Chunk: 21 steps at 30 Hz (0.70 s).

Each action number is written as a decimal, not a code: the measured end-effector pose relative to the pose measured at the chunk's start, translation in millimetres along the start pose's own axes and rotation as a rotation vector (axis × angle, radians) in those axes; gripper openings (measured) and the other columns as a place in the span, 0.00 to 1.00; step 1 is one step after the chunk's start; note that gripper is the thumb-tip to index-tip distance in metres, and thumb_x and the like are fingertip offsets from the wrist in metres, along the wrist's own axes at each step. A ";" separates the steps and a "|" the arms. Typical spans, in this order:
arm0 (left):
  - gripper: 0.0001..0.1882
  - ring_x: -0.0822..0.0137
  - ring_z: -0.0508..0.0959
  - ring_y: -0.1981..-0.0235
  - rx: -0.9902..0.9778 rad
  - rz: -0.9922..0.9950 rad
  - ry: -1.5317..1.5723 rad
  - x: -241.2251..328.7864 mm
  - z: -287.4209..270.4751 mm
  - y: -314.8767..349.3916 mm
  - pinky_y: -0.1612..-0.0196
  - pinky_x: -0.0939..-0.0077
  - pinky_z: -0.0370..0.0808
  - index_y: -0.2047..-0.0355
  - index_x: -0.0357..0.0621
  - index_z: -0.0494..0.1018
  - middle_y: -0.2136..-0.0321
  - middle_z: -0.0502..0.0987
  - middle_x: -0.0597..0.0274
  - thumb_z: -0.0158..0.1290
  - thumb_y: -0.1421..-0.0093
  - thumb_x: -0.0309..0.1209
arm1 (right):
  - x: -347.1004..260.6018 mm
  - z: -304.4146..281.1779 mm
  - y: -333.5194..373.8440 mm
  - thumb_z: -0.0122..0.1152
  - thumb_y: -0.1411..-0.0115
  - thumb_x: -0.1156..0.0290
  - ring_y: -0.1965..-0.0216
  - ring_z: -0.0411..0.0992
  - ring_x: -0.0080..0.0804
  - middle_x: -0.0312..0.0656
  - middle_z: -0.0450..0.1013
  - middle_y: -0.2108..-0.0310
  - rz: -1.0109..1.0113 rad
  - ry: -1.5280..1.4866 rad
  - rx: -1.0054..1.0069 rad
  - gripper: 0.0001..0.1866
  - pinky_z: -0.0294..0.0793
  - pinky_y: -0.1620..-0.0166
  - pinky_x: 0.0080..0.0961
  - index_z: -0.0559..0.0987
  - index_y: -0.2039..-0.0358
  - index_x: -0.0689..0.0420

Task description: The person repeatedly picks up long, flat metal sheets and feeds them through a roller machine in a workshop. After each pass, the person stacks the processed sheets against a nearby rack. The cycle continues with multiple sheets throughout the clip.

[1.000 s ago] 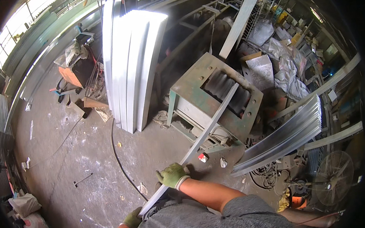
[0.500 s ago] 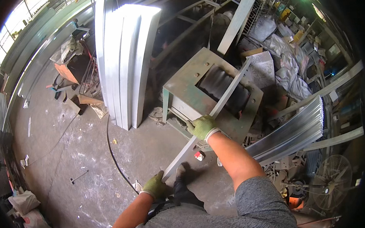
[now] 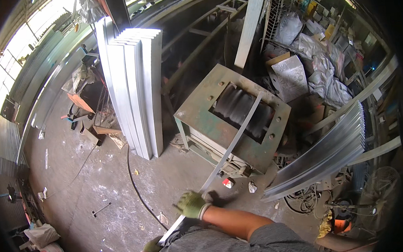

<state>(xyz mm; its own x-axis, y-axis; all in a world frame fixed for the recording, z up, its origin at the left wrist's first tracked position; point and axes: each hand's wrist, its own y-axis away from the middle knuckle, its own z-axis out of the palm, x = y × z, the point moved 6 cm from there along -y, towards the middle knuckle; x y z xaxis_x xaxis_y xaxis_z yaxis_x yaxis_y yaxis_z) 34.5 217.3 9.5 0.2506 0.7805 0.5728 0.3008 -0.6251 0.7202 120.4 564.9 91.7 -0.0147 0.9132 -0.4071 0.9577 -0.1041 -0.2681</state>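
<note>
A long, narrow pale metal strip [image 3: 228, 153] runs slantwise from my waist up to a worn green metal machine [image 3: 199, 112]. Its far end lies across the dark ribbed roller [image 3: 237, 103] set in the machine's top opening. My right hand [image 3: 191, 205], in a yellow-green knit glove, is closed over the strip in front of my body. Lower and to the left, my left hand [image 3: 152, 246], gloved alike, grips the near end beside my waist. Its fingers are partly hidden.
A bundle of tall silvery metal profiles [image 3: 137, 93] stands left of the machine. More ribbed profiles [image 3: 325, 150] lean at the right, near a fan [image 3: 385, 181]. A dark hose [image 3: 136, 185] curves across the floor. Cardboard [image 3: 288, 77] and plastic sacks [image 3: 318, 68] pile up behind.
My right hand has come back from the machine's edge toward my waist, still on the strip. The left hand and the strip's near end have shifted down and left, and the view has tilted upward.
</note>
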 end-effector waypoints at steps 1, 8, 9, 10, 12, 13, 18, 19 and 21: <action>0.25 0.51 0.88 0.49 -0.003 -0.013 -0.002 17.3 -2.7 -14.4 0.45 0.58 0.82 0.42 0.52 0.81 0.53 0.88 0.48 0.65 0.37 0.46 | 22.1 -12.2 -1.9 0.58 0.28 0.54 0.65 0.80 0.44 0.39 0.82 0.72 0.023 0.100 0.023 0.21 0.75 0.52 0.45 0.85 0.75 0.50; 0.31 0.62 0.88 0.57 0.082 0.184 -0.022 226.8 -40.2 -85.6 0.53 0.63 0.82 0.47 0.41 0.84 0.59 0.89 0.52 0.66 0.35 0.56 | 206.2 -137.5 -40.0 0.54 0.26 0.52 0.68 0.80 0.53 0.49 0.82 0.75 0.419 0.378 0.295 0.29 0.76 0.50 0.51 0.86 0.80 0.54; 0.31 0.59 0.88 0.57 0.074 0.174 -0.015 248.4 -39.4 -89.4 0.53 0.62 0.82 0.47 0.41 0.84 0.59 0.89 0.50 0.65 0.35 0.57 | 219.7 -148.2 -41.2 0.55 0.27 0.52 0.70 0.79 0.54 0.50 0.80 0.78 0.441 0.354 0.327 0.29 0.76 0.52 0.51 0.84 0.83 0.54; 0.31 0.57 0.88 0.56 0.077 0.171 -0.014 266.7 -38.7 -94.1 0.53 0.62 0.82 0.48 0.41 0.84 0.59 0.88 0.48 0.65 0.34 0.57 | 231.3 -157.9 -41.7 0.57 0.28 0.53 0.73 0.78 0.55 0.51 0.78 0.81 0.459 0.311 0.365 0.29 0.77 0.53 0.51 0.82 0.85 0.55; 0.31 0.52 0.88 0.56 0.101 0.156 -0.030 287.2 -38.9 -101.6 0.53 0.60 0.81 0.49 0.41 0.84 0.59 0.88 0.45 0.63 0.33 0.58 | 248.0 -163.4 -44.8 0.54 0.27 0.53 0.73 0.80 0.52 0.48 0.80 0.80 0.526 0.374 0.268 0.29 0.76 0.50 0.49 0.85 0.83 0.53; 0.30 0.50 0.88 0.56 0.118 0.143 -0.046 290.2 -38.6 -105.4 0.53 0.59 0.81 0.49 0.41 0.84 0.59 0.88 0.43 0.63 0.32 0.58 | 249.2 -164.4 -45.8 0.53 0.26 0.54 0.73 0.81 0.51 0.48 0.81 0.79 0.509 0.466 0.225 0.29 0.75 0.51 0.49 0.85 0.83 0.52; 0.31 0.44 0.87 0.56 0.151 0.125 -0.055 257.4 -34.9 -117.5 0.54 0.54 0.81 0.52 0.41 0.84 0.60 0.87 0.41 0.59 0.30 0.60 | 230.7 -146.0 -47.0 0.52 0.26 0.53 0.73 0.81 0.50 0.48 0.81 0.79 0.509 0.441 0.182 0.31 0.76 0.53 0.48 0.85 0.84 0.53; 0.32 0.41 0.87 0.56 0.152 0.123 -0.066 244.4 -33.2 -114.1 0.54 0.53 0.80 0.52 0.41 0.84 0.60 0.87 0.41 0.58 0.30 0.62 | 223.3 -137.6 -46.7 0.52 0.26 0.53 0.73 0.81 0.49 0.48 0.81 0.80 0.520 0.445 0.144 0.31 0.76 0.52 0.47 0.84 0.85 0.53; 0.33 0.41 0.86 0.56 0.143 0.114 -0.074 218.6 -29.3 -106.4 0.54 0.52 0.80 0.53 0.42 0.84 0.61 0.87 0.41 0.57 0.30 0.63 | 204.2 -121.7 -45.3 0.54 0.27 0.54 0.75 0.80 0.49 0.47 0.80 0.81 0.515 0.476 0.114 0.30 0.76 0.53 0.46 0.83 0.86 0.54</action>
<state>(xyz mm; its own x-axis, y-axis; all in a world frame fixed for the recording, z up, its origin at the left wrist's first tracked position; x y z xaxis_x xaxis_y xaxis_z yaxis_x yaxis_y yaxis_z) 30.3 454.6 69.5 0.3556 0.7048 0.6139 0.3925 -0.7087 0.5863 109.0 804.0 127.0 0.5837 0.8072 -0.0877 0.7728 -0.5854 -0.2451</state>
